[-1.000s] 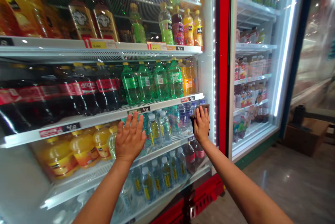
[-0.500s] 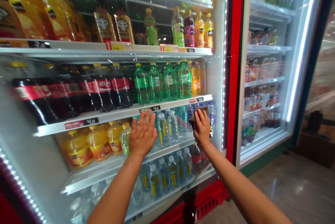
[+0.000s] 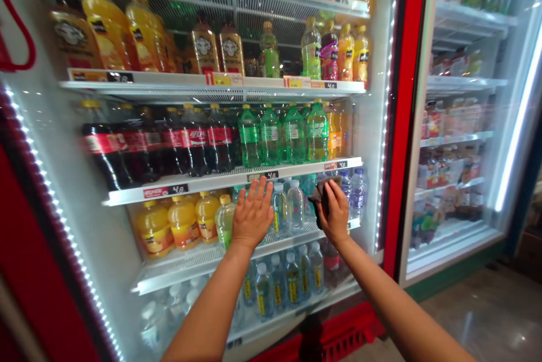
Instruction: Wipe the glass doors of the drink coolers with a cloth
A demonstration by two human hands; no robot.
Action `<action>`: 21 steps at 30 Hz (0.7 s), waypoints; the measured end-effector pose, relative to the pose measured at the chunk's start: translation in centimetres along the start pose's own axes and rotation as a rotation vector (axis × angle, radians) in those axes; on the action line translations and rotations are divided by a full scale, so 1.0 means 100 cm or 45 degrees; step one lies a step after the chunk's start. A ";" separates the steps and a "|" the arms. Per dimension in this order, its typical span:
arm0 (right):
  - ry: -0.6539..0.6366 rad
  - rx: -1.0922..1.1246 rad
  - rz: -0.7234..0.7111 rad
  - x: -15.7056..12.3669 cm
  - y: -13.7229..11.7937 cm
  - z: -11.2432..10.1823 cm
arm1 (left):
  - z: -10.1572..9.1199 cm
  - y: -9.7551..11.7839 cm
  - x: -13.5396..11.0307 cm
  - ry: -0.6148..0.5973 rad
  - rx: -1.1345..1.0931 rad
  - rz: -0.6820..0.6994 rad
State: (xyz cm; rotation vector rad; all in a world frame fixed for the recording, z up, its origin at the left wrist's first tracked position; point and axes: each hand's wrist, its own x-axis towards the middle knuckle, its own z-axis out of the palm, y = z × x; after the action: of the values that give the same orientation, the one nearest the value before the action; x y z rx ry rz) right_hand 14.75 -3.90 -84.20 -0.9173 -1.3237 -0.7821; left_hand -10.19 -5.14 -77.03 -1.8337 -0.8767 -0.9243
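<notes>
My left hand [image 3: 253, 216] lies flat with its fingers stretched out against the glass door of a drinks cooler, in front of a row of clear bottles [image 3: 280, 209]. It holds nothing. To its right, my right hand [image 3: 336, 215] grips a dark grey cloth [image 3: 322, 197] and presses it to the glass near the right end of a shelf. Its fingers are bent over the cloth, which hides part of the bottles behind. Purple-capped bottles [image 3: 358, 188] show just right of that hand.
Shelves behind the glass carry dark cola bottles [image 3: 195, 144], green bottles [image 3: 293, 135] and orange juice bottles [image 3: 154, 229]. A red upright frame [image 3: 410, 85] separates this cooler from a second lit cooler [image 3: 455, 181] on the right. A red handle [image 3: 30, 48] shows at upper left.
The view has swung left, so the shelves sit further right in the picture. My right hand has slid slightly left over the glass with the cloth, its fingers more bent. My left hand stays in place.
</notes>
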 end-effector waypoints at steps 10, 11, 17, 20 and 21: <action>-0.374 0.002 -0.479 -0.039 -0.028 -0.009 | -0.003 0.000 -0.001 -0.024 0.054 0.023; -0.348 -0.010 -0.453 -0.039 -0.020 -0.011 | -0.003 0.000 -0.001 -0.023 0.069 0.030; -0.056 -0.069 -0.136 0.000 -0.035 0.021 | -0.002 0.001 -0.002 -0.023 0.094 0.035; -0.101 -0.063 -0.194 -0.012 -0.056 0.026 | -0.002 0.002 -0.004 -0.053 0.103 0.033; -0.163 -0.047 -0.253 -0.020 -0.058 0.021 | -0.002 0.002 -0.004 -0.073 0.103 0.031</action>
State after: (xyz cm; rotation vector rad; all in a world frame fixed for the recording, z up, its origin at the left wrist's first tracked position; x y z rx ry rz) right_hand 8.45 -4.67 -85.56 -0.8855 -1.5338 -0.9152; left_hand -10.31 -5.49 -77.39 -1.8048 -0.9118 -0.8132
